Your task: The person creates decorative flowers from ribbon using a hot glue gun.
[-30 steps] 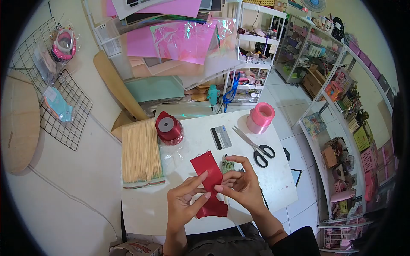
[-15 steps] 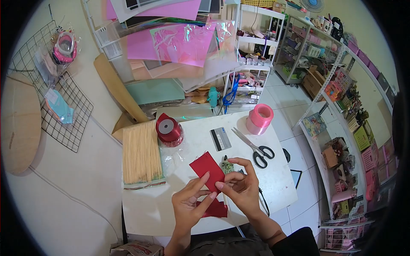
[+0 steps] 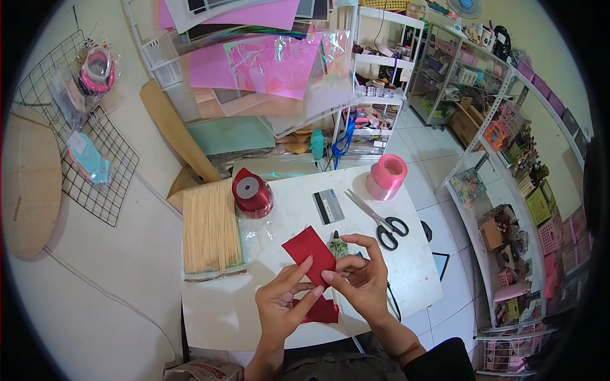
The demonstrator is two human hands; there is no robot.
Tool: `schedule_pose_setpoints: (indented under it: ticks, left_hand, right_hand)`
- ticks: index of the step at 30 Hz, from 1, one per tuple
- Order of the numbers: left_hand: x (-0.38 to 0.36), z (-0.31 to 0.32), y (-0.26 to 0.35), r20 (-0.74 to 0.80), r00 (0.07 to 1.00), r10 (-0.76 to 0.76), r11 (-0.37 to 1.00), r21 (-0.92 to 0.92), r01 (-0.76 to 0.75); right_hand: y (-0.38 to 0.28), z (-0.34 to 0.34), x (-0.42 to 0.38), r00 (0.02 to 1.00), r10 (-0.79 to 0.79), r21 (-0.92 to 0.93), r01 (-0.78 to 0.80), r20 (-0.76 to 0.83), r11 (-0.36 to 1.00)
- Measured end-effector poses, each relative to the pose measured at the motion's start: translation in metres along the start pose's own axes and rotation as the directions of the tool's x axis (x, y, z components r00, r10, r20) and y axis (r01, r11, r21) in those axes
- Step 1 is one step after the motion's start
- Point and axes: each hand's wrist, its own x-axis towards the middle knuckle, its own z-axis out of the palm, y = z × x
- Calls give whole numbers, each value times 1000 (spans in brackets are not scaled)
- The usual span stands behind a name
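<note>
A piece of red satin ribbon point(image 3: 307, 249) is held up between both hands over the table. My left hand point(image 3: 281, 298) pinches its lower left edge between thumb and fingers. At its lower right corner, the thumb and fingertips of my right hand point(image 3: 361, 277) are closed on it, the index finger curved above. More red ribbon point(image 3: 322, 311) lies on the table beneath the hands. Behind the right hand, a green patterned tool with a dark tip point(image 3: 337, 243) is partly hidden.
On the white table point(image 3: 222, 311) lie a bundle of thin wooden sticks point(image 3: 211, 228), a dark red ribbon spool point(image 3: 252, 195), a grey card point(image 3: 328, 207), black-handled scissors point(image 3: 381, 222) and pink ribbon rolls point(image 3: 387, 178). Loaded shelves point(image 3: 489, 184) stand to the right.
</note>
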Motion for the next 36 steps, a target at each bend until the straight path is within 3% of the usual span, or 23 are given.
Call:
schedule_pose_setpoints:
  ticks: [20, 27, 31, 35, 36]
  left_hand:
    - [-1, -1, 0, 8, 1000, -14, 1000, -6, 14]
    - [-5, 0, -4, 107, 990, -89, 989, -110, 101]
    - [-8, 0, -6, 194, 971, -137, 982, -103, 159]
    - [-12, -5, -12, 183, 972, -147, 959, -215, 185]
    - [-8, -5, -11, 81, 986, -144, 947, -278, 161]
  right_hand:
    - [-3, -3, 0, 1000, 17, 7, -17, 20, 1000]
    - [-18, -21, 13, 997, 64, -53, -62, 42, 997]
    - [-9, -23, 10, 1000, 7, -60, -7, -7, 998]
    - [-9, -22, 7, 1000, 11, -49, -12, -23, 999]
    - [-10, -21, 6, 999, 36, -73, -37, -16, 997]
